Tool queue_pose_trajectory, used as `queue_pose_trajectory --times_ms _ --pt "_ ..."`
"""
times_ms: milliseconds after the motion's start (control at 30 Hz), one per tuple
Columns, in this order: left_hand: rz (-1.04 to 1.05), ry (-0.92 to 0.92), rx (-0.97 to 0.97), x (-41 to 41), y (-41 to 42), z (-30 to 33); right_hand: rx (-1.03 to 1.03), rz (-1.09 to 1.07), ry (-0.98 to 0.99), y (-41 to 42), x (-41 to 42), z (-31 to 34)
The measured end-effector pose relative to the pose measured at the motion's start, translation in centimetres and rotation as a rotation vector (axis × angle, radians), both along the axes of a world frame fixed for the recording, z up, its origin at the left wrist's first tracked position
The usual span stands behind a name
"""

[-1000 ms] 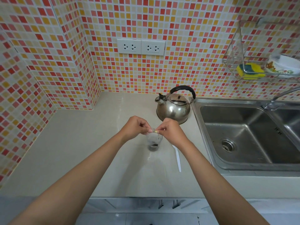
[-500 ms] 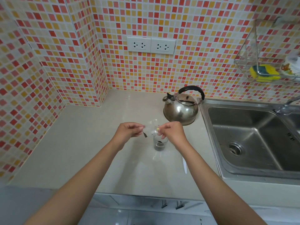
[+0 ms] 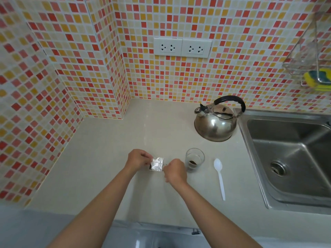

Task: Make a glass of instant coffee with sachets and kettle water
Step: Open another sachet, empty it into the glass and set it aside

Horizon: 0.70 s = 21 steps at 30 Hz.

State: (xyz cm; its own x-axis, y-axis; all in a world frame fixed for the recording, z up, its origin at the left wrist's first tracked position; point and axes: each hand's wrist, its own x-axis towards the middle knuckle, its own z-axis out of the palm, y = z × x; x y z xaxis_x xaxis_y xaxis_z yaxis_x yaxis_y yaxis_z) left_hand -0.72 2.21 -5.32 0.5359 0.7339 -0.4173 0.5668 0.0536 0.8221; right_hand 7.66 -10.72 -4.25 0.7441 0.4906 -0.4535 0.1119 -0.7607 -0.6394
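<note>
Near the table's point(image 3: 111, 158) front edge, a silvery sachet point(image 3: 157, 164) is pinched by the left hand point(image 3: 138, 159); the right hand point(image 3: 174, 170) is curled beside it, its grip unclear. Right of it stand the glass point(image 3: 194, 159), spoon point(image 3: 220, 176), kettle point(image 3: 215, 122) and sink point(image 3: 293, 158), before a tiled wall point(image 3: 179, 77).

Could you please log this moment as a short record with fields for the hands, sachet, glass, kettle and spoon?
left hand: pinches the sachet's left edge
right hand: fingers curled at the sachet's right side; grip hidden
sachet: silvery, held above the counter, left of the glass
glass: upright, dark powder at bottom, no water visible
kettle: behind the glass, beside the sink
spoon: white, lying right of the glass
</note>
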Motion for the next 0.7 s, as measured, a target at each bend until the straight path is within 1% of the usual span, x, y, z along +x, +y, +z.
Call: queue_pose_trajectory --times_ms 100,167,300,533,700 --pt "0.010 0.066 0.030 0.4 -0.3 -1.1 -0.101 0.013 -0.083 0.5 0.0 -0.6" --pt "0.025 0.078 0.043 0.7 -0.5 -1.7 -0.142 0.021 -0.133 0.6 0.2 -1.2" --pt "0.044 0.098 0.066 1.3 -0.9 -2.4 -0.203 0.052 -0.173 0.7 0.5 -2.1" --pt "0.012 0.156 0.131 2.3 -1.4 -2.7 -0.250 0.093 -0.233 0.5 1.2 -2.8" --pt "0.004 0.203 0.194 2.6 -1.9 -2.9 -0.256 0.200 -0.353 0.2 1.1 -2.8"
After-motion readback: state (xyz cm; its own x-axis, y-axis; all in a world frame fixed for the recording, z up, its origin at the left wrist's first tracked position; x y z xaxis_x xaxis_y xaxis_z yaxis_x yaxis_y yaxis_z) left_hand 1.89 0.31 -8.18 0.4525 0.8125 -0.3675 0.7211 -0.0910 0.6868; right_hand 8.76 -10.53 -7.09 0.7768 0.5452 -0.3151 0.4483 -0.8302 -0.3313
